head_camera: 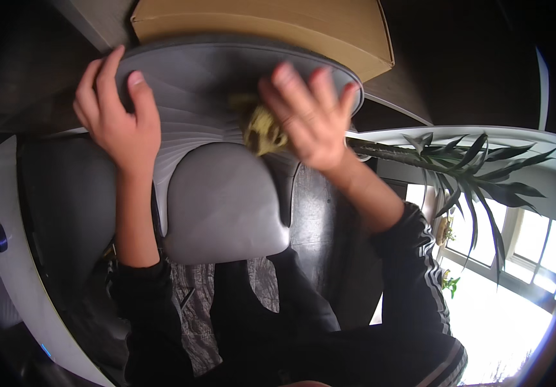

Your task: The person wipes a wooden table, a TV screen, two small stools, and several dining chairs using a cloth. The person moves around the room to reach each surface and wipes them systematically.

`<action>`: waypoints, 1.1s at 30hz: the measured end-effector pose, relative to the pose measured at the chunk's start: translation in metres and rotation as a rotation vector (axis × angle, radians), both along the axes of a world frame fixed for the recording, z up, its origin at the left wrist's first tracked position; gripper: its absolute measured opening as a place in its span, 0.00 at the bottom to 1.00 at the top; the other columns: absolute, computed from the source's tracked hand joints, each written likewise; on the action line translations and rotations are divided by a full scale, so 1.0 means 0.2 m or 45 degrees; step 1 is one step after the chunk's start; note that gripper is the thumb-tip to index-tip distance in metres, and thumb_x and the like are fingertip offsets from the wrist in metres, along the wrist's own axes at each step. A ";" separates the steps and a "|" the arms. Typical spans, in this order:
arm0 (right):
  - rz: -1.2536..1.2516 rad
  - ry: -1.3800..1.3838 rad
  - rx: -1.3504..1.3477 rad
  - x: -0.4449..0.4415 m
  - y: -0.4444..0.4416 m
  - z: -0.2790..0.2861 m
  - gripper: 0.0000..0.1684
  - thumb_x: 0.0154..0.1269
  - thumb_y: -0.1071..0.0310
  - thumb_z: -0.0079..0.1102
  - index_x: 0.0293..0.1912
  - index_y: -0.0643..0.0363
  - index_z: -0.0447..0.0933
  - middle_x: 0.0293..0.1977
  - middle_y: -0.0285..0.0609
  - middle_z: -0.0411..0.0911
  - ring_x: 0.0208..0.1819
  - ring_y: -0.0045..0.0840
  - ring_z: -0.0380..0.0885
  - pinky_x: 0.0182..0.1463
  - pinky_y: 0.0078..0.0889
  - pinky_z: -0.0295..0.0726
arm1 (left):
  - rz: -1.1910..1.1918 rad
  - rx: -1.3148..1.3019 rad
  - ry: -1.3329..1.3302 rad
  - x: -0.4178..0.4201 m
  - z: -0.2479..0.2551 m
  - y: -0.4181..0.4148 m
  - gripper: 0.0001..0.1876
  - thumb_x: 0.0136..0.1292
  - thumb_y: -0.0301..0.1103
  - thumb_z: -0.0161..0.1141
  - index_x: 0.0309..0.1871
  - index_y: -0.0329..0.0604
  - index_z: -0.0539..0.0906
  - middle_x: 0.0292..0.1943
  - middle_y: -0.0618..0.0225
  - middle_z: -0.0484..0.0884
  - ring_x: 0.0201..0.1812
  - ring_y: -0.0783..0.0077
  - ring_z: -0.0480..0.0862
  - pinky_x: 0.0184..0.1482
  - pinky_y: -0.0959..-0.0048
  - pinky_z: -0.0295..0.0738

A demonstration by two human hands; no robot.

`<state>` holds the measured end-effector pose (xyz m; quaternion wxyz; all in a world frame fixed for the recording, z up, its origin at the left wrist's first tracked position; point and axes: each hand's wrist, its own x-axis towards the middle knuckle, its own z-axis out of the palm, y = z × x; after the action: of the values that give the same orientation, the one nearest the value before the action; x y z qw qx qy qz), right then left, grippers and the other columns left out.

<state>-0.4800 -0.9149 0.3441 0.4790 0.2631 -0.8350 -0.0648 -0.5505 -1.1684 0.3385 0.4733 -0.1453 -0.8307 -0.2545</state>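
A grey upholstered chair (224,203) with a pleated, curved backrest stands before me. My left hand (118,106) rests at the left end of the backrest's top edge, thumb on the inner side and fingers on the rim. Over the right part of the backrest is my right hand (309,116), blurred, its fingers spread. A crumpled yellowish and dark item (263,130), perhaps a cloth, lies beside the palm, against the lower backrest; whether the hand grips it cannot be made out.
Behind the backrest is a cardboard box (278,29). A long-leaved potted plant (471,169) leans in at the right, near bright windows (490,232). At the left runs the edge of a white table (31,271), with a dark seat (65,203) beside it.
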 end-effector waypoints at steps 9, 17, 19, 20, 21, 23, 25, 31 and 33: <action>0.244 -0.117 -0.177 -0.17 -0.51 -0.26 0.17 0.67 0.62 0.59 0.53 0.52 0.83 0.64 0.32 0.77 0.68 0.30 0.72 0.71 0.39 0.68 | 0.066 0.030 0.183 -0.12 -0.09 -0.05 0.18 0.64 0.40 0.55 0.53 0.46 0.84 0.53 0.60 0.80 0.49 0.55 0.76 0.53 0.60 0.70; 0.353 -0.433 0.194 -0.03 -0.29 -0.74 0.18 0.64 0.63 0.63 0.54 0.50 0.84 0.70 0.27 0.71 0.73 0.21 0.65 0.79 0.39 0.55 | 0.051 0.074 0.252 -0.15 -0.11 -0.02 0.17 0.65 0.41 0.53 0.50 0.45 0.84 0.48 0.62 0.82 0.44 0.56 0.77 0.49 0.61 0.70; 0.341 -0.183 -0.069 -0.10 -0.44 -0.42 0.18 0.62 0.64 0.65 0.52 0.51 0.85 0.67 0.27 0.75 0.72 0.22 0.68 0.79 0.41 0.55 | 0.042 0.022 0.141 -0.11 -0.07 -0.05 0.15 0.66 0.37 0.53 0.51 0.42 0.83 0.49 0.59 0.81 0.48 0.53 0.77 0.53 0.59 0.70; 0.347 -0.097 -0.161 -0.15 -0.47 -0.26 0.18 0.59 0.65 0.67 0.50 0.52 0.86 0.64 0.30 0.77 0.69 0.26 0.71 0.78 0.43 0.57 | 0.018 0.061 0.088 -0.09 -0.05 -0.04 0.15 0.65 0.36 0.54 0.51 0.42 0.83 0.49 0.59 0.81 0.49 0.54 0.77 0.54 0.60 0.70; 0.351 0.000 -0.251 -0.21 -0.49 -0.12 0.18 0.56 0.65 0.69 0.49 0.53 0.87 0.61 0.32 0.80 0.67 0.30 0.74 0.76 0.44 0.59 | -0.006 0.101 0.046 -0.09 -0.05 -0.04 0.15 0.64 0.34 0.54 0.50 0.41 0.83 0.48 0.59 0.82 0.49 0.54 0.78 0.54 0.60 0.70; 0.354 0.219 -0.446 -0.32 -0.54 0.12 0.20 0.55 0.70 0.68 0.49 0.57 0.86 0.58 0.41 0.82 0.63 0.38 0.77 0.72 0.46 0.66 | -0.233 0.276 0.133 -0.16 -0.06 -0.09 0.15 0.59 0.33 0.55 0.47 0.42 0.85 0.45 0.59 0.84 0.45 0.52 0.81 0.50 0.61 0.73; 0.330 0.141 -0.637 -0.36 -0.60 0.14 0.25 0.56 0.69 0.66 0.55 0.61 0.80 0.60 0.47 0.78 0.65 0.44 0.73 0.71 0.49 0.65 | -0.567 0.502 -0.066 -0.16 -0.04 -0.10 0.14 0.59 0.30 0.52 0.44 0.36 0.84 0.43 0.56 0.84 0.44 0.52 0.82 0.50 0.63 0.75; 0.143 0.143 -0.799 -0.29 -1.07 -0.29 0.19 0.59 0.68 0.64 0.51 0.57 0.85 0.58 0.42 0.81 0.63 0.37 0.76 0.66 0.43 0.73 | -0.974 0.580 -0.337 -0.19 0.04 -0.27 0.26 0.70 0.45 0.45 0.48 0.31 0.85 0.43 0.53 0.82 0.45 0.59 0.81 0.52 0.66 0.74; 0.141 0.052 -0.786 -0.21 -1.11 -0.58 0.17 0.62 0.66 0.63 0.51 0.52 0.86 0.60 0.36 0.80 0.65 0.33 0.73 0.71 0.41 0.67 | -0.996 0.564 -0.357 -0.18 0.00 -0.24 0.26 0.69 0.46 0.47 0.49 0.31 0.85 0.45 0.54 0.81 0.47 0.61 0.80 0.54 0.68 0.72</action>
<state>-0.5220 -1.1363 0.2272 0.5558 0.1487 -0.7897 0.2127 -0.5857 -1.2170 0.3395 0.2445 -0.3071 -0.6951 -0.6022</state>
